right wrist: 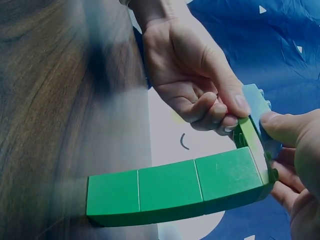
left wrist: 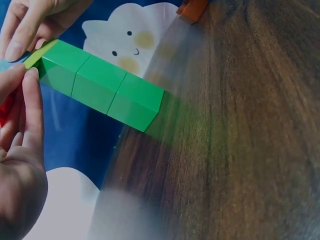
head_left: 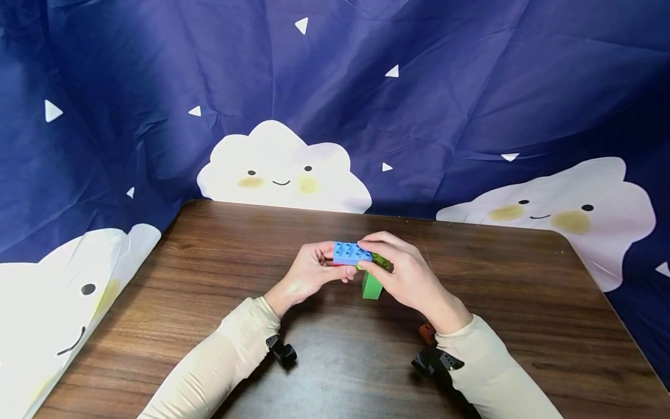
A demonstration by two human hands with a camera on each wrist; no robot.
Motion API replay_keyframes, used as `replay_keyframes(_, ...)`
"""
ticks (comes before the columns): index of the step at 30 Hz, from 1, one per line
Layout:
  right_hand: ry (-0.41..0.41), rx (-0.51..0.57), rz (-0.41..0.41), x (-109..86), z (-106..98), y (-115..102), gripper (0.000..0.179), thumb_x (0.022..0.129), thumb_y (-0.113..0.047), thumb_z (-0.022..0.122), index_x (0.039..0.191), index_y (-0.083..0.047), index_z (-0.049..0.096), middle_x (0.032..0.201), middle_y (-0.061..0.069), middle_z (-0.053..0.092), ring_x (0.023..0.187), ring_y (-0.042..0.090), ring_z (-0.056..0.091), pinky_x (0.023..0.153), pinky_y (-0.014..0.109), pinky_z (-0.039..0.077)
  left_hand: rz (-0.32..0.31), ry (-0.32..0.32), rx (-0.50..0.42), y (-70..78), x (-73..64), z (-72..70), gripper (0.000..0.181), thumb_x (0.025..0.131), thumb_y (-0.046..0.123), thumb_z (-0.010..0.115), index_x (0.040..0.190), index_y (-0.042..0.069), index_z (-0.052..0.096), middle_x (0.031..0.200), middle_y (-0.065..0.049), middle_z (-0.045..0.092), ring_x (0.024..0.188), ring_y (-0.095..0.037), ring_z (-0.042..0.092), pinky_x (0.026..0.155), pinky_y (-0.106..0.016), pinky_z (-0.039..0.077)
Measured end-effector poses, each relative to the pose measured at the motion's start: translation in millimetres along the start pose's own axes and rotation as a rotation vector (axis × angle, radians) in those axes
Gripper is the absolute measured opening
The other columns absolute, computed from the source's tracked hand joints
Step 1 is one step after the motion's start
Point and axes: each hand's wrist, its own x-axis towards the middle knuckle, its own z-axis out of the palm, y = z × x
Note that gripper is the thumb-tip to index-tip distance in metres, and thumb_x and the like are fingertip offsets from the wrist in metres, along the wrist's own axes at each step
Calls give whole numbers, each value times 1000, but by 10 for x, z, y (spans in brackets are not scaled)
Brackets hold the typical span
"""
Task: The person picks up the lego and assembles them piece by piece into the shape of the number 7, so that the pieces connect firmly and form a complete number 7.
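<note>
A blue toy brick (head_left: 345,252) with studs on top sits above the table, with a thin strip of red brick (left wrist: 4,111) under its left part. My left hand (head_left: 306,273) grips the left end of these bricks, thumb in front and fingers behind. At the right end, my right hand (head_left: 408,273) pinches the blue brick, its thumb on the near side. Beneath lies a lime-green brick (right wrist: 254,145), partly covered by fingers. It tops a column of three green blocks (right wrist: 167,187) that reaches down towards the table.
An orange brick (head_left: 426,332) lies on the brown wooden table (head_left: 209,244), partly hidden by the right wrist. Black wrist cameras hang at both cuffs. A dark blue cloth (head_left: 429,116) with smiling clouds hangs behind the table.
</note>
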Motion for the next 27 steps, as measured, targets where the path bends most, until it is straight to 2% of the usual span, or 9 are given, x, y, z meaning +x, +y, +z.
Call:
replay_keyframes(6, -10, -9, -2, -4, -7, -6, 37, 87, -1, 88, 122, 3, 78, 121, 13, 74, 103, 26, 74, 86, 26, 59, -17, 30, -13, -15, 3, 23, 34, 93, -14, 74, 125, -20, 66, 93, 5, 83, 76, -12, 77, 73, -27, 67)
replay_keyframes(12, -28, -24, -9, -16, 0, -17, 36, 88, 1, 86, 123, 4, 76, 121, 14, 73, 102, 27, 74, 84, 39, 64, -22, 45, -35, -23, -2, 41, 35, 92, -13, 75, 125, -19, 67, 93, 3, 83, 76, -15, 77, 74, -28, 67)
replay_keyframes(16, -41, -35, -8, -6, 12, -21, 36, 89, 1, 85, 123, 5, 76, 121, 14, 73, 103, 27, 74, 84, 43, 66, -20, 41, -41, 3, -11, 34, 36, 91, -13, 76, 125, -19, 66, 94, 4, 83, 76, -16, 77, 75, -29, 67)
replay_keyframes(23, -9, -6, 58, -31, -4, 10, 36, 88, -1, 87, 123, 0, 78, 122, 12, 75, 105, 26, 74, 82, 38, 63, 3, -27, -30, -4, -15, 11, 47, 94, -12, 74, 138, -17, 59, 105, 7, 82, 90, -11, 79, 83, -27, 67)
replay_keyframes(27, 5, 5, 76, -66, 17, 35, 37, 88, -2, 87, 124, -2, 79, 124, 11, 75, 107, 27, 74, 77, 35, 61, 9, -39, -45, -31, -29, 2, 46, 95, -12, 73, 138, -15, 55, 106, 6, 81, 91, -11, 79, 84, -27, 67)
